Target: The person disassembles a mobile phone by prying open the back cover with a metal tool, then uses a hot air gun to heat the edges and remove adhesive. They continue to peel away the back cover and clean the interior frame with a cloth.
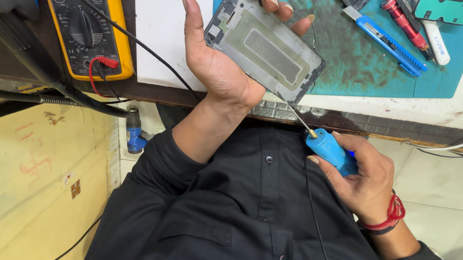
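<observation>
Left hand [221, 67] cradles phone frame [265, 49] over bench [167, 28] edge, fingers curled round top. Right hand [364, 178] closed on blue screwdriver [329, 149], tip at frame's lower corner. Advisable: keep frame steady, driver square, pressure light.

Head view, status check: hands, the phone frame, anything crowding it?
Left hand cradles phone frame, fingers curled over its top edge. Right hand holds blue-handled screwdriver, tip at frame's lower corner. Black cable crosses the bench beside the left hand; not blocking.

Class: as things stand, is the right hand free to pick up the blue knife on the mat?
Probably not: the right hand grips a screwdriver, and the knife lies far across the mat.
</observation>
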Tool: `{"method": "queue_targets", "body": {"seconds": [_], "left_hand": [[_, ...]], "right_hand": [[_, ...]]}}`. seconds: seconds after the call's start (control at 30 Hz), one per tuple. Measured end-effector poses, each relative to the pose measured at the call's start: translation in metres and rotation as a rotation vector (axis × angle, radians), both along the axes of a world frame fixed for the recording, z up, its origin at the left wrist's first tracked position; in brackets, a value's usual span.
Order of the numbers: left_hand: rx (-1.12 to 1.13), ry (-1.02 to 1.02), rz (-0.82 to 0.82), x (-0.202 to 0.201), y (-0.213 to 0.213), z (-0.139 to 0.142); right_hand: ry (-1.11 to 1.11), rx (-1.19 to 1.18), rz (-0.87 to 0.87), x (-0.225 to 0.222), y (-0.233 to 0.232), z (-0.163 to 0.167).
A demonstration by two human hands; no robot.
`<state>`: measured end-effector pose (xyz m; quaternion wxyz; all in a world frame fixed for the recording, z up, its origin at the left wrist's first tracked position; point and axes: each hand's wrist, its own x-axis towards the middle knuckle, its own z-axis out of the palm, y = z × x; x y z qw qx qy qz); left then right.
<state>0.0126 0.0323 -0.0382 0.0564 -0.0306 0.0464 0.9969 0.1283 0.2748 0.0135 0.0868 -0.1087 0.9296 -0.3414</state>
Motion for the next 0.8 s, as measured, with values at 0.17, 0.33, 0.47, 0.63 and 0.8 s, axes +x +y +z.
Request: {"method": "queue_targets", "body": {"seconds": [0.17,0.33,0.47,0.63,0.8], "left_hand": [[-0.004,0.021,-0.009,0.0,0.0,-0.002],[-0.011,0.052,-0.009,0.0,-0.001,-0.005],[-0.007,0.056,-0.009,0.0,-0.001,-0.006],[0.001,0.063,-0.007,0.0,-0.001,-0.007],[0.007,0.064,-0.009,0.0,-0.001,-0.008]], "right_hand": [[-0.011,-0.027,0.003,-0.004,-0.004,0.0],[0.008,-0.037,0.017,-0.008,-0.01,0.001],[-0.004,-0.033,0.017,-0.011,-0.014,0.002],[0.008,-0.043,0.026,-0.015,-0.017,0.001],[0.007,-0.039,0.032,-0.018,-0.02,0.001]]}}
